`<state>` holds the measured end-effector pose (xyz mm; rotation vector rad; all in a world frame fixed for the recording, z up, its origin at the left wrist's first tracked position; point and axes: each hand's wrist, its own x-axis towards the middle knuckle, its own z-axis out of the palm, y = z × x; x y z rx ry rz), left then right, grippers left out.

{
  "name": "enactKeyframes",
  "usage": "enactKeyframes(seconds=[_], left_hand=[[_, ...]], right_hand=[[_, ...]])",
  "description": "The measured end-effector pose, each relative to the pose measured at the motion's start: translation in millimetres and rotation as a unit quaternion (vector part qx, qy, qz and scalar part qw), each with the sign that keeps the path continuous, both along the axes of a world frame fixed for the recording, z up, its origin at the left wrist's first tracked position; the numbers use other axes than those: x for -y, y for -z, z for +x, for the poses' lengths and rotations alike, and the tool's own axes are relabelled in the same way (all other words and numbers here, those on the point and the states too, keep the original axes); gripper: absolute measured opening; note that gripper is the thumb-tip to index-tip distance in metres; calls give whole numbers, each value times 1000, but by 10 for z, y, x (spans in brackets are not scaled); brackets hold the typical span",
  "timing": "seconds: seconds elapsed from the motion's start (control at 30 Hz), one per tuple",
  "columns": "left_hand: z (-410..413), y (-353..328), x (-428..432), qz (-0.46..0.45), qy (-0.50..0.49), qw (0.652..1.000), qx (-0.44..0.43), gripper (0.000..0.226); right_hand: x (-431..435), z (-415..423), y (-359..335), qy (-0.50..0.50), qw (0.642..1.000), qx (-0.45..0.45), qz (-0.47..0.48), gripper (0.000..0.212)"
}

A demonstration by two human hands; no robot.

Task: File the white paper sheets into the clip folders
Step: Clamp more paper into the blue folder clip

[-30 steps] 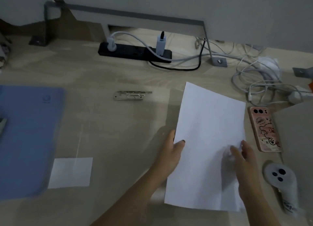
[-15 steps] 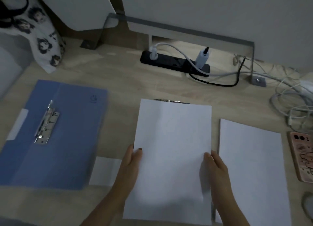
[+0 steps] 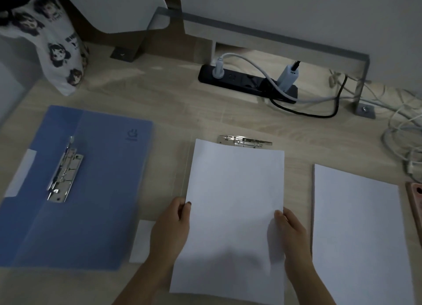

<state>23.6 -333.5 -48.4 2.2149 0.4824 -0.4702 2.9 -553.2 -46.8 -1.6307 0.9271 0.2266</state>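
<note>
I hold a white paper sheet (image 3: 233, 213) flat in the middle of the desk. My left hand (image 3: 171, 227) grips its left edge and my right hand (image 3: 290, 231) grips its right edge. Just past the sheet's far edge lies a metal clip (image 3: 246, 141) of a clear folder, whose transparent left edge (image 3: 186, 167) shows beside the sheet. An open blue clip folder (image 3: 91, 190) with a metal clip (image 3: 65, 170) lies to the left. A stack of white sheets (image 3: 358, 236) rests on the right.
A small white paper piece (image 3: 141, 240) lies under my left wrist. At the back are a black power strip (image 3: 246, 83) with plugs and tangled cables (image 3: 402, 131). A printed cloth bag (image 3: 50, 37) stands far left. A pink phone (image 3: 415, 197) lies at the right edge.
The sheet has been lifted off the right stack and carried left to the middle, over the clear folder. My view has swung left, bringing the blue folder into sight.
</note>
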Motion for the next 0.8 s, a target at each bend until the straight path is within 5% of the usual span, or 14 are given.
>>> enactKeyframes(seconds=[0.8], left_hand=[[151, 136, 10, 52, -37, 996, 69, 10]], right_hand=[[21, 171, 43, -120, 984, 4, -133, 26]])
